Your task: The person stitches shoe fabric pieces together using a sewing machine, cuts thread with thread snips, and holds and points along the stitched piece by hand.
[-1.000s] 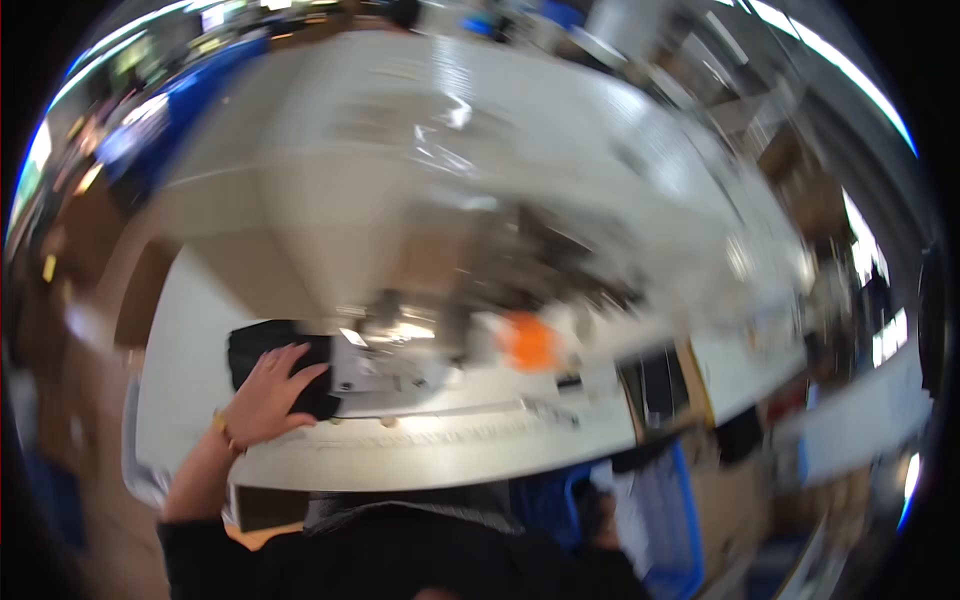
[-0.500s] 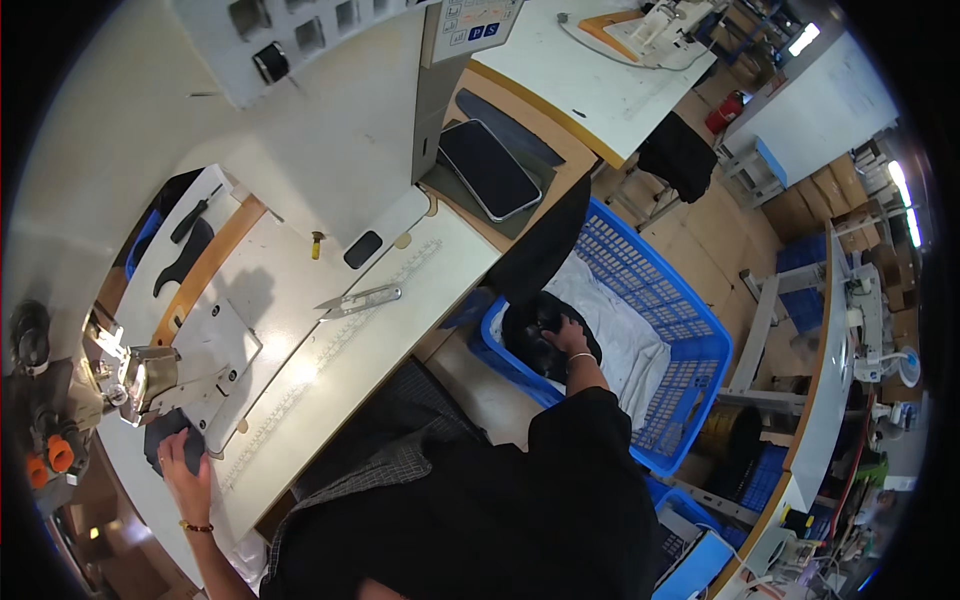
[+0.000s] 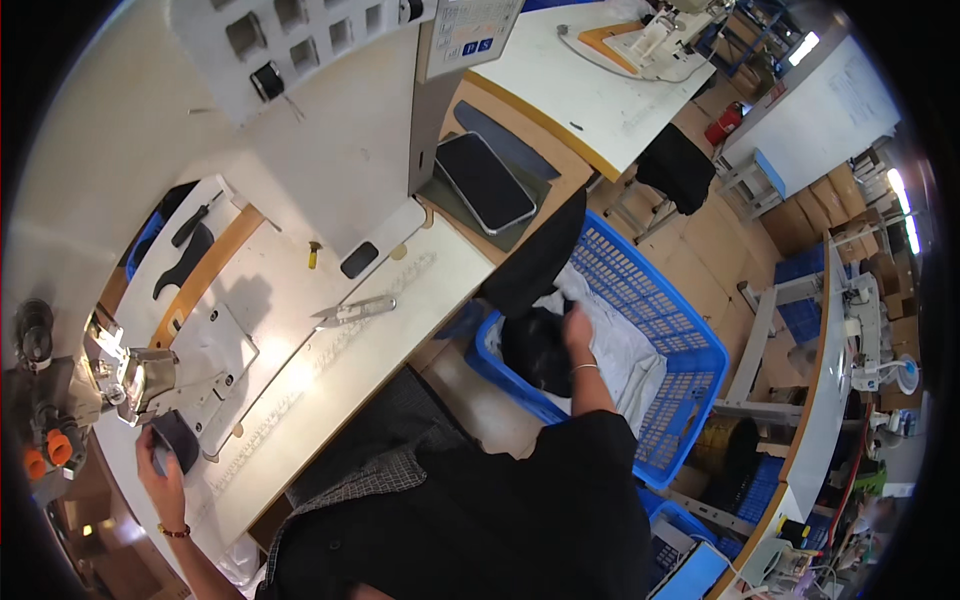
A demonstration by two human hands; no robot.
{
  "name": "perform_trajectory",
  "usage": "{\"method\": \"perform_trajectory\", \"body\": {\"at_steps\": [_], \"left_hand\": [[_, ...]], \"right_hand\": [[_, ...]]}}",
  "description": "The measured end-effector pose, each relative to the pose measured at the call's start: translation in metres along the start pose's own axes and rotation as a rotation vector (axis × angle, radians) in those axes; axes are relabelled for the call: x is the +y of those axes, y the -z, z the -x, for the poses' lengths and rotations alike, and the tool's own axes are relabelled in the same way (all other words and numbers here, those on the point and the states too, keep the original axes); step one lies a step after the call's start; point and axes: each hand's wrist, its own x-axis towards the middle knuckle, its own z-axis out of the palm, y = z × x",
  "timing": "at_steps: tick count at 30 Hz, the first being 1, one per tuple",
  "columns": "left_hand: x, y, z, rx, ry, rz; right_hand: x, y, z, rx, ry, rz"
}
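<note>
My left hand (image 3: 163,488) is at the sewing machine's near end, fingers curled around a dark grey curved piece of material (image 3: 180,442), which stands on its edge beside the needle area of the sewing machine (image 3: 145,380). Over the blue plastic basket (image 3: 700,400) at the right, my right hand (image 3: 577,332) grips the edge of a black, slightly shiny soft piece (image 3: 537,352). That piece rests on white cloth (image 3: 635,375) inside the basket. My right fingertips are partly hidden and blurred.
Thread snips (image 3: 355,311), a yellow-handled tool (image 3: 313,255) and a small black oval (image 3: 359,260) lie on the white sewing table (image 3: 400,290). A phone (image 3: 486,183) rests at its far corner. Black cloth (image 3: 540,260) drapes over the basket's far-left rim.
My left hand has turned the grey piece up from lying flat to standing curved. My right hand has moved away from me and lifted the black piece's edge.
</note>
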Motion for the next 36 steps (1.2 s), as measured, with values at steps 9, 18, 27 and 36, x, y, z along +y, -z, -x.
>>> {"method": "perform_trajectory", "body": {"at_steps": [9, 18, 27, 36], "left_hand": [[-0.002, 0.002, -0.024, 0.094, 0.078, 0.51], [0.078, 0.029, -0.034, 0.283, -0.156, 0.434], [0.125, 0.075, -0.035, 0.246, -0.323, 0.104], [0.133, 0.04, -0.046, 0.293, -0.425, 0.011]], "right_hand": [[-0.106, 0.254, 0.057, 0.896, 0.643, -0.638], [-0.431, 0.289, 0.266, 0.561, 1.799, -0.595], [-0.526, 0.239, 0.342, 0.783, 2.124, -0.587], [-0.52, 0.232, 0.32, 0.611, 2.215, -0.586]]}}
